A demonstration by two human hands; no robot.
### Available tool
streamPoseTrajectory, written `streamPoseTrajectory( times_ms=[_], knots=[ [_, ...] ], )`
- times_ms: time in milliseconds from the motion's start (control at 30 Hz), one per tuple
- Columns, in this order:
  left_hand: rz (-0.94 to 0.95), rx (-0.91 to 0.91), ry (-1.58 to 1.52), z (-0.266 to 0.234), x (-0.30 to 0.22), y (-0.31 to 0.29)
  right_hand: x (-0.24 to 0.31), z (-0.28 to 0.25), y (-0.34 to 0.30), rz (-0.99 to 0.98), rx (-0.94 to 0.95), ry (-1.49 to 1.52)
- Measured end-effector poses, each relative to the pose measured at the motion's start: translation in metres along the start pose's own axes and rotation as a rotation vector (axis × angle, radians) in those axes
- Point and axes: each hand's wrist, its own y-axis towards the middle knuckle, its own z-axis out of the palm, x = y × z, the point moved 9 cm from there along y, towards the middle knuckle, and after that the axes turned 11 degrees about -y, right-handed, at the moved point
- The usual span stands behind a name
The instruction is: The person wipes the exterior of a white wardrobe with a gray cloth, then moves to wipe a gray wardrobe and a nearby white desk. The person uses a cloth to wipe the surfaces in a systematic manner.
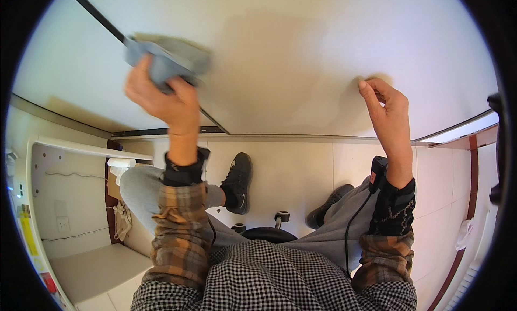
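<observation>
**Cloth on the far left, bare hand on the right**

Checked fabric fills the near edge of our view, a black-and-white gingham garment (pixel 264 278) across our lap, with brown plaid flannel sleeves (pixel 177 230) running up from it on both sides. Past that we look down at grey trousers and two black shoes (pixel 239 182) on pale floor tiles (pixel 301 171), above the dark base of a wheeled chair.

Now to the hands. Our left hand (pixel 161 98) is up and far left, fingers clenched round a crumpled grey-blue cloth (pixel 172 60), pressing it flat against the smooth white tabletop (pixel 301 58). The cloth sits right on the dark seam line (pixel 97 15) that runs diagonally from the far left corner toward the near edge of the panel; it bunches just beyond the knuckles, so it lies farther out than the wrist, with its long side roughly across that seam. The left hand is blurred, the forearm rising nearly straight.

Our right hand (pixel 388 109) is well apart to the right, holding nothing, its fingers curled with the tips touching the white surface. A small black device with a red mark (pixel 378 173) is strapped at that wrist, a black cable (pixel 353 225) trailing down from it.

The left hand alone has the cloth.
</observation>
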Motion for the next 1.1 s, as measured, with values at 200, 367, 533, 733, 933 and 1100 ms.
streamPoseTrajectory(
  times_ms=[200, 367, 533, 733, 933, 1100],
  knots=[
    [0.097, 0.016, 0.075, 0.009, 0.003, -0.026, 0.000, 0.002, -0.001, 0.011, -0.040, 0.027],
    [-0.177, 0.388, 0.040, 0.019, 0.021, -0.177, -0.002, 0.004, 0.000, 0.004, -0.039, 0.031],
    [-0.536, 0.482, 0.003, 0.020, 0.036, -0.286, -0.003, 0.004, 0.002, 0.049, -0.052, 0.015],
    [-1.228, 0.127, -0.228, 0.032, 0.083, -0.416, -0.002, 0.006, 0.000, 0.033, -0.037, 0.032],
    [-1.371, 0.302, 0.202, 0.049, 0.111, -0.509, -0.006, -0.002, -0.009, -0.008, -0.022, -0.003],
    [-1.767, 0.312, -0.313, 0.118, 0.023, -0.564, -0.015, -0.029, -0.027, 0.000, -0.082, -0.044]
  ],
)
